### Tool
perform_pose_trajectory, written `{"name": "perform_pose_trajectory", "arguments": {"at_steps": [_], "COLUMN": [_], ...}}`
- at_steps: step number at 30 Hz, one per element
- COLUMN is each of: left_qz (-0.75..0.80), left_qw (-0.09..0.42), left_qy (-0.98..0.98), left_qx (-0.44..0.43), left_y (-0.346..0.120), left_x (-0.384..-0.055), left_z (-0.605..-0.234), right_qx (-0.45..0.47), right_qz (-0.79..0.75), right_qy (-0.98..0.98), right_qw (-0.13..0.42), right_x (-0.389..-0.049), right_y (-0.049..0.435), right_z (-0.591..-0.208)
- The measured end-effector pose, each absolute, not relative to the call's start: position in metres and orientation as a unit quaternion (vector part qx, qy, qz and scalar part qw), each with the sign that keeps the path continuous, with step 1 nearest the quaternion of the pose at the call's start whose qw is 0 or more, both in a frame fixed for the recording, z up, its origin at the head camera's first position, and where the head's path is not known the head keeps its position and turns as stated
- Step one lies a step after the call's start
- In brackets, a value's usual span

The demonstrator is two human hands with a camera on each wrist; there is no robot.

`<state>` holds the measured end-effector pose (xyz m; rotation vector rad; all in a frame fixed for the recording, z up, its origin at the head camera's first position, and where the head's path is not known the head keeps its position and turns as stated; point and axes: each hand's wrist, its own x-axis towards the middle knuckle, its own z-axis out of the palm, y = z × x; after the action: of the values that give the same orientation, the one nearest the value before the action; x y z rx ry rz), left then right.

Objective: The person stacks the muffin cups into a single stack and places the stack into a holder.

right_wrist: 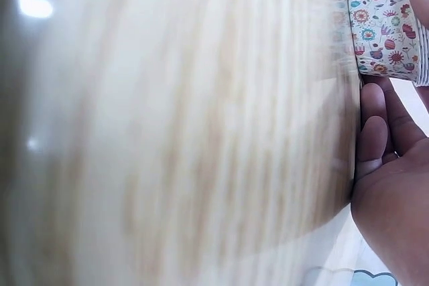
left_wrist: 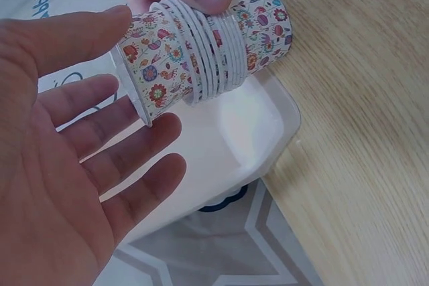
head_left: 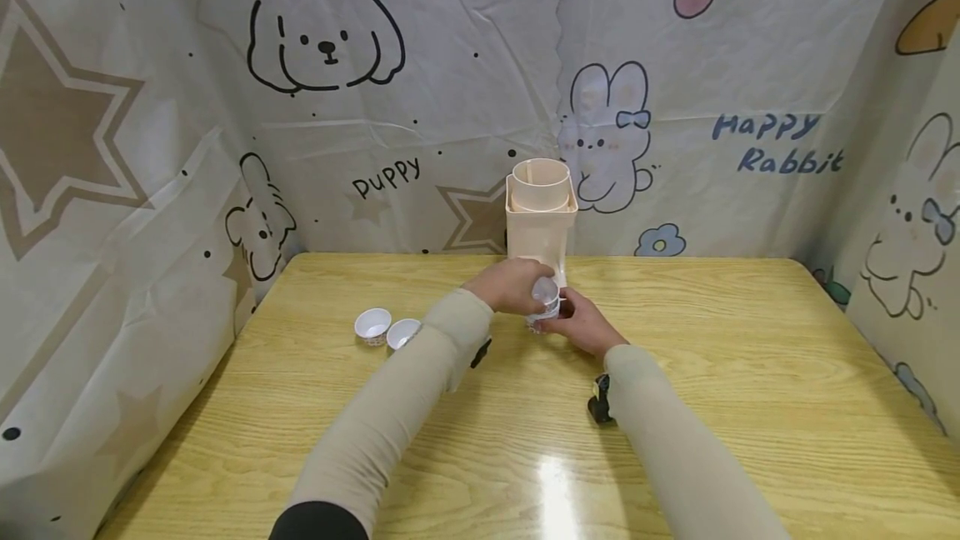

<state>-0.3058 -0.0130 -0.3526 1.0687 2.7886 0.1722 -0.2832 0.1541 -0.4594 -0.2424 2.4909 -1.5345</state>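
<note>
A stack of paper cups (left_wrist: pixel 153 72) with a colourful flower print lies tilted in the left wrist view, its white rims bunched along the middle. My right hand (head_left: pixel 587 325) grips the stack from the right, thumb across the rims and fingers curled underneath. At the mouth end is my left hand (left_wrist: pixel 60 159), its fingers mostly straight and spread, with the thumb at the outermost cup's wall and fingertips around its rim. In the head view the left hand overlaps the stack's top. Just behind both hands stands a tall beige holder (head_left: pixel 536 236) with a round tube in its top.
Two small white cups (head_left: pixel 372 323) with patterned sides stand upright on the wooden table (head_left: pixel 720 357), left of my left forearm. A fabric backdrop (head_left: pixel 465 90) with cartoon prints rises behind the table's far edge and along both sides.
</note>
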Motion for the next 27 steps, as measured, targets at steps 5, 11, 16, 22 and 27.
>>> {"name": "perform_pose_trajectory", "arguments": {"at_steps": [5,11,16,22,27], "left_qz": [0.076,0.082,0.086,0.064,0.051], "left_qw": [0.094,0.092,0.099,0.091,0.088], "left_qy": [0.932,0.933,0.933,0.939,0.94], "left_qx": [0.341,0.338,0.335,0.325,0.325], "left_y": [-0.017,-0.025,-0.034,-0.051,-0.072], "left_x": [-0.31,-0.313,-0.315,-0.31,-0.306], "left_z": [-0.357,-0.36,-0.361,-0.356,-0.355], "right_qx": [-0.083,-0.083,-0.078,-0.066,-0.063], "right_qz": [-0.522,-0.533,-0.538,-0.533,-0.533], "right_qy": [0.843,0.835,0.833,0.837,0.837], "right_qw": [0.104,0.104,0.105,0.103,0.105], "right_x": [-0.284,-0.286,-0.286,-0.287,-0.286], "right_y": [0.154,0.154,0.153,0.154,0.154], "right_z": [-0.459,-0.461,-0.462,-0.462,-0.462]}}
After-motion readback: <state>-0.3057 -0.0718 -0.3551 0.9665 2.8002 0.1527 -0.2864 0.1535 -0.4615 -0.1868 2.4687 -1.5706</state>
